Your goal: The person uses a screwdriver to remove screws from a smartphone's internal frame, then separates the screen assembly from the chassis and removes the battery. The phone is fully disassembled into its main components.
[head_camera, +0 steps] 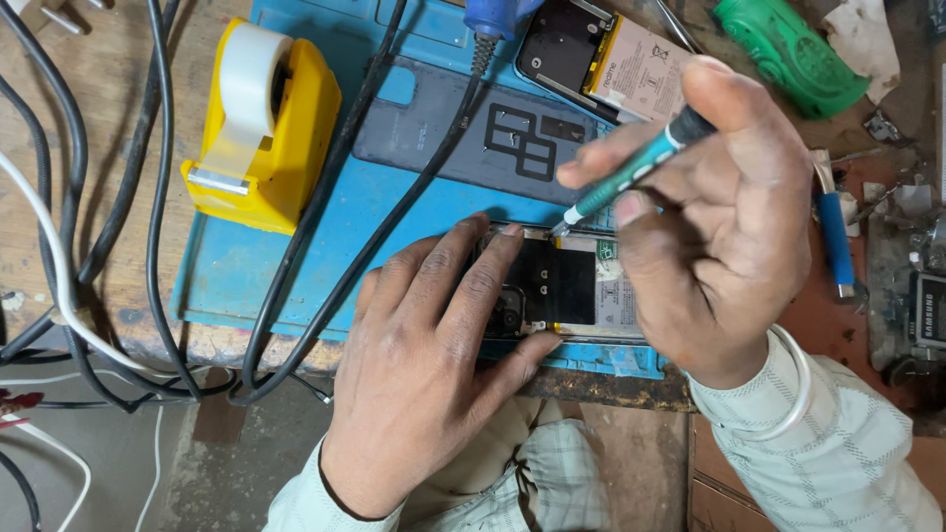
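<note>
Cluttered wooden worktop [108,246] carries a blue mat [296,251] and a yellow tape dispenser [261,123]. On the mat, the left hand [434,365] lies flat, pinning an opened phone [572,291]; the right hand [719,217] has its grip clenched on a teal screwdriver [631,172], tip at the phone's upper edge.

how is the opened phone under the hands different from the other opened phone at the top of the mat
The near phone lies level under the left hand, with the screwdriver in the right hand tipped at its upper edge. The far phone lies tilted and untouched, partly under a blue tool. Both have backs off, batteries showing.
</note>
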